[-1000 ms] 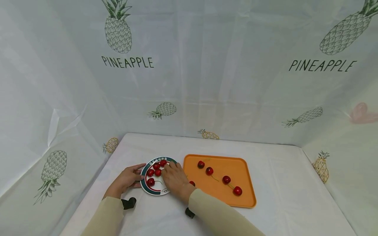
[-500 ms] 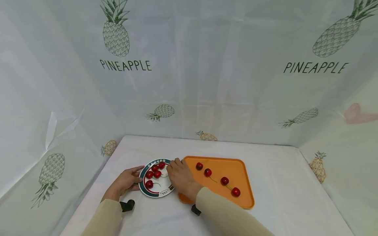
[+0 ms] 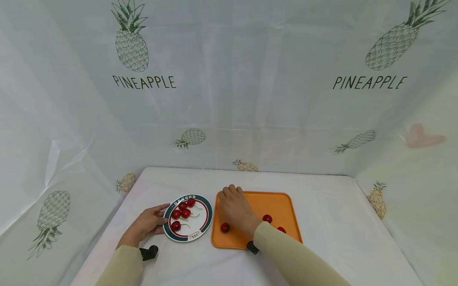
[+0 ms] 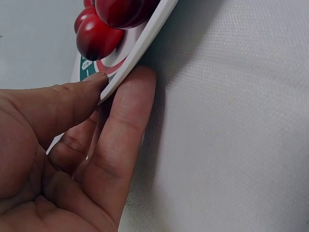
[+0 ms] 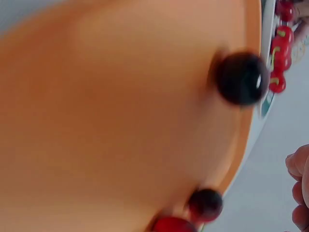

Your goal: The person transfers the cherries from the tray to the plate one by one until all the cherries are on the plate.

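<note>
With its thumb on top of the rim and fingers beneath, my left hand (image 3: 148,222) pinches the left edge of a round white plate (image 3: 195,235) with a green and red border. In the left wrist view the plate's rim (image 4: 137,55) tilts up off the cloth. Several red cherries (image 3: 185,213) with pale stems lie on the plate. My right hand (image 3: 237,208) hovers over the left part of an orange tray (image 3: 282,199), fingers loosely bent, holding nothing that I can see. Around it on the tray are dark red cherries (image 3: 225,227); others are hidden beneath the hand.
White cloth (image 3: 329,222) covers the table. Behind it hangs a pineapple-print sheet (image 3: 229,99), which also closes off both sides. The tray stands right beside the plate, its raised rim facing it. Black wrist straps (image 3: 148,253) show on both arms.
My right hand has left the plate and moved right, over the tray. The left hand keeps its pinch on the plate. The whole head view has shifted slightly.
</note>
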Demonstrator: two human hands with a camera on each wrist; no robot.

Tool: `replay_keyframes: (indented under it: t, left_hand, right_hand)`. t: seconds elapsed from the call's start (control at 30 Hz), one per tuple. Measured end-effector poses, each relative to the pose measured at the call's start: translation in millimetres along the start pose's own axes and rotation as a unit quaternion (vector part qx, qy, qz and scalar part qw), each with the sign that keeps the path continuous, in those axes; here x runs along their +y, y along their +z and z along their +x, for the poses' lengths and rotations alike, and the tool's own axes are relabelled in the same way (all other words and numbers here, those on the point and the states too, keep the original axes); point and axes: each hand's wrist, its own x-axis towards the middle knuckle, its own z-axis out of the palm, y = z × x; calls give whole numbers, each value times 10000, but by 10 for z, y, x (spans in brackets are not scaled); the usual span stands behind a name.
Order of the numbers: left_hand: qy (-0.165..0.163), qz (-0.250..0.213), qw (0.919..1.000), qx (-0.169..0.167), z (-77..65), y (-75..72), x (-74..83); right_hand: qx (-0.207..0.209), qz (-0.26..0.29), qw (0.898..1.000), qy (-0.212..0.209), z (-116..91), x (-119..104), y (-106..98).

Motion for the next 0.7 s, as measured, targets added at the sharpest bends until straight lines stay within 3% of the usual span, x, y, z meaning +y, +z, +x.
replay_keyframes:
  t: [0.17,0.3,0.5,0.7]
  left_hand:
    - [-1,-18,10000,-23,1,-2,-10]
    - [-33,-67,10000,-12,-13,-15,-7]
    - [-7,-114,9999,-61,-10,-27,-10]
    - [-44,-153,9999,-33,12,0,-12]
  right_hand:
    - [521,53,9986,105,-102,289,-10]
    - [640,40,9979,125,-144,522,-7]
    - [320,63,9995,-36,-134,805,12]
    - [-233,119,9994,-244,-143,934,89]
